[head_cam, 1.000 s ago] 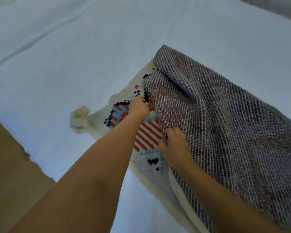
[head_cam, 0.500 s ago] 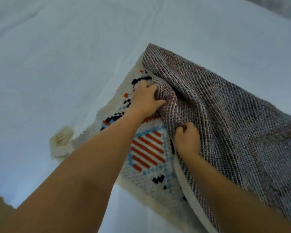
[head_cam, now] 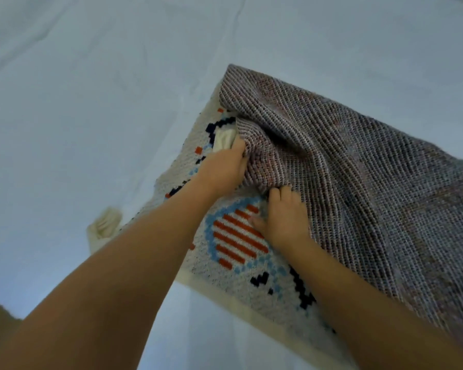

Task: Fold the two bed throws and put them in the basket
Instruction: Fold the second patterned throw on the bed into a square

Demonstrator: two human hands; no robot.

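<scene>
The folded-over edge of the throw [head_cam: 345,169] is being gripped by the right hand [head_cam: 285,218], fingers curled into the grey weave. Further out, that edge is being clutched by the left hand [head_cam: 222,169], a cream tassel [head_cam: 225,138] bunched against it. The throw is being borne by a pale bed sheet [head_cam: 91,102]; a second tassel [head_cam: 104,225] is lying at its left corner.

Both bare forearms reach up from bottom of frame, converging near centre. Left hand [head_cam: 222,169] higher, fingers curled, gripping throw [head_cam: 358,182] fold. Right hand [head_cam: 285,220] just lower right, fingers curled on same edge, thumb pointing left.
</scene>
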